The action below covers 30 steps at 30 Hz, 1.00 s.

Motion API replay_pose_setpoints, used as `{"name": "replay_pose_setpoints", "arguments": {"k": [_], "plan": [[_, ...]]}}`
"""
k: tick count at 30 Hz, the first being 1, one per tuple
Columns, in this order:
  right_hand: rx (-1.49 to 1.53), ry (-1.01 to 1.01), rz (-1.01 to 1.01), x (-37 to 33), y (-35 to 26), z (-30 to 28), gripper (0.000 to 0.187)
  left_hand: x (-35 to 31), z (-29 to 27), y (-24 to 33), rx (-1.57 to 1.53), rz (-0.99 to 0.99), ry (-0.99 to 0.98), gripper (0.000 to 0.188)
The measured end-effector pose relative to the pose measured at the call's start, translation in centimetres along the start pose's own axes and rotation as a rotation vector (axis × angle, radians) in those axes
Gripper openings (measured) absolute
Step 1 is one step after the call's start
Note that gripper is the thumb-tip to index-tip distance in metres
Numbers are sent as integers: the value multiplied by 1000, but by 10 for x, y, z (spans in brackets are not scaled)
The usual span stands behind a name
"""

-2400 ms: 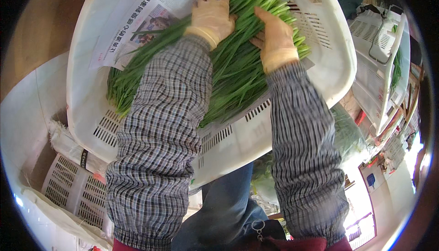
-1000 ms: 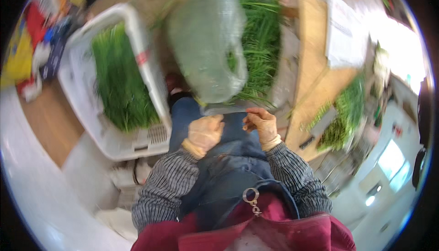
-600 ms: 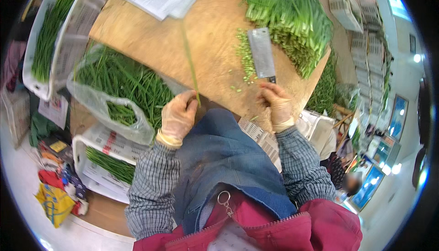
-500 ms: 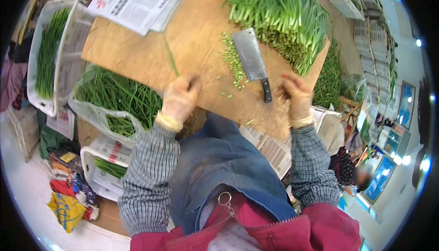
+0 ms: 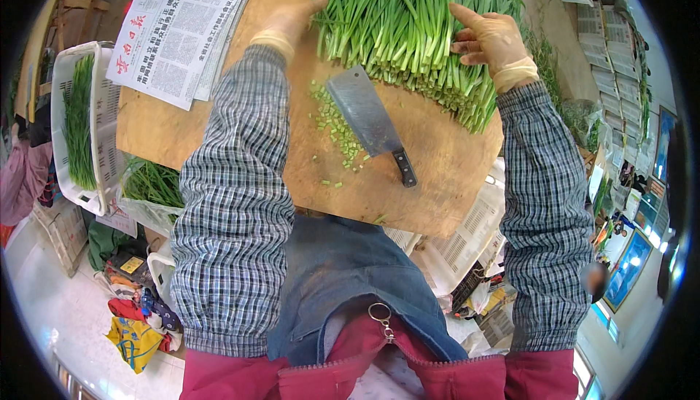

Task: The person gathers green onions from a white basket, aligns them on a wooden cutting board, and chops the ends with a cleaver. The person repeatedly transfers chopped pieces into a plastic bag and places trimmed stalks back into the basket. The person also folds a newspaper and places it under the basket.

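A thick pile of garlic chives covers the far part of the wooden board, cut stem ends toward me. My left hand, in a thin pale glove, is at the pile's left edge with a finger stretched toward the leaves; its other fingers are partly hidden. At the pile's right side, my gloved right hand is open, index finger extended and fingertips at the stems. Between my arms lies a cleaver with a black handle, flat on the board. Chopped stem bits are scattered along its left side.
Newspapers overlap the board's far left corner. A white crate of chives stands left of the board, beside a plastic bag of greens. Colourful cloths lie on the floor. Paper-lined crates line the right.
Both hands have moved forward from the board's near side to the pile's two sides. The single leaf by my left hand is gone from there; a loose leaf shows near the newspapers.
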State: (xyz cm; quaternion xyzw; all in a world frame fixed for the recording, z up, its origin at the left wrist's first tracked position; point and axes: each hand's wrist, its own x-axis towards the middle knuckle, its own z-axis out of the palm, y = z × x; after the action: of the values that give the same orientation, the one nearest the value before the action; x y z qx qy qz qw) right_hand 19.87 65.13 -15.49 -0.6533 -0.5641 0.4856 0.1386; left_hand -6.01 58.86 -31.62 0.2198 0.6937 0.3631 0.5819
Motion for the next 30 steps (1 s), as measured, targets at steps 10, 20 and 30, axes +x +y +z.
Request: {"name": "replay_pose_setpoints", "arguments": {"k": [10, 20, 30], "plan": [[-199, -38, 75, 20, 4, 26, 52, -42, 37, 30, -402, -54, -285, 59], [-474, -9, -19, 24, 6, 32, 53, -46, 39, 31, -417, -5, -392, 55], [-578, -351, 83, 13, -91, 72, 49, -50, 43, 61, 243, 96, -431, 91]]}}
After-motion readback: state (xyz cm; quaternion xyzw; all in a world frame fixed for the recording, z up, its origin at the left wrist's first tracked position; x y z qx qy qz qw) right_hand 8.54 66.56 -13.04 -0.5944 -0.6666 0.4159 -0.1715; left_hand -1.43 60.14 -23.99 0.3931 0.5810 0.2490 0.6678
